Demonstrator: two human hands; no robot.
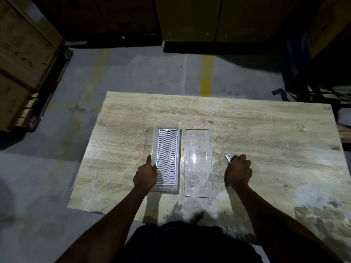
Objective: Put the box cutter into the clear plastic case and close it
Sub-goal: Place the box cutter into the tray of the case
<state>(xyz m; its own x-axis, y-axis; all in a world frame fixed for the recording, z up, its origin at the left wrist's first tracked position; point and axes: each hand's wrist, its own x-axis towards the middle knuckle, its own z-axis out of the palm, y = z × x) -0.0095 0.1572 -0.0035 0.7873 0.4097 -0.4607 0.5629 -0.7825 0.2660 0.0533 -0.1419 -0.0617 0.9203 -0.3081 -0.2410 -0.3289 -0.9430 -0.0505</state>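
Observation:
A clear plastic case point(167, 128) lies open on the wooden table point(266, 130), with a white wavy grid insert point(168, 154) inside it. Its clear flat lid point(198, 162) lies separately just to the right. My left hand point(145, 175) grips the case's near left wall, thumb along the outside. My right hand point(238, 171) is closed in a fist to the right of the lid, holding the box cutter point(228, 158); only its light-coloured tip sticks out past my fingers, the rest is hidden.
The table sits on a grey concrete floor with yellow painted lines point(206, 74). Wooden crates point(20, 59) stand at the left and cardboard boxes point(190, 18) at the back. Dark equipment point(313, 76) is at the right.

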